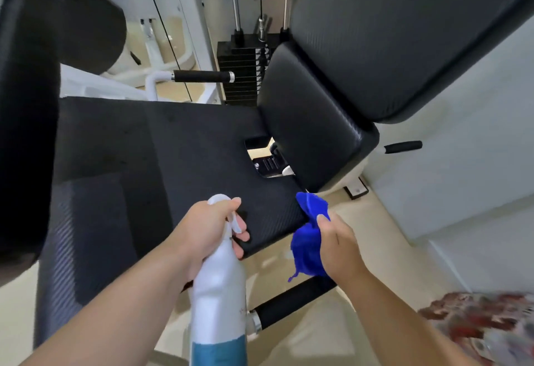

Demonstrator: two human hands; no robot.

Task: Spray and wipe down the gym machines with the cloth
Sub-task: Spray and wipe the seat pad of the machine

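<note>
A gym machine with a black padded seat (pixel 179 146) fills the middle of the view, and its black backrest (pixel 390 33) rises at the upper right. My left hand (pixel 208 230) grips the neck of a white spray bottle (pixel 219 293) with a blue lower band, fingers at the trigger, nozzle over the seat's near edge. My right hand (pixel 338 244) holds a bunched blue cloth (pixel 309 235) just off the seat's right front corner, above the floor.
A black weight stack (pixel 242 73) with steel guide rods and a cable stands behind the seat. Black foam handles stick out at the back (pixel 202 76), at the right (pixel 403 147) and below my hands (pixel 291 302). Another dark pad (pixel 26 105) looms at the left. A patterned rug (pixel 485 325) lies at the lower right.
</note>
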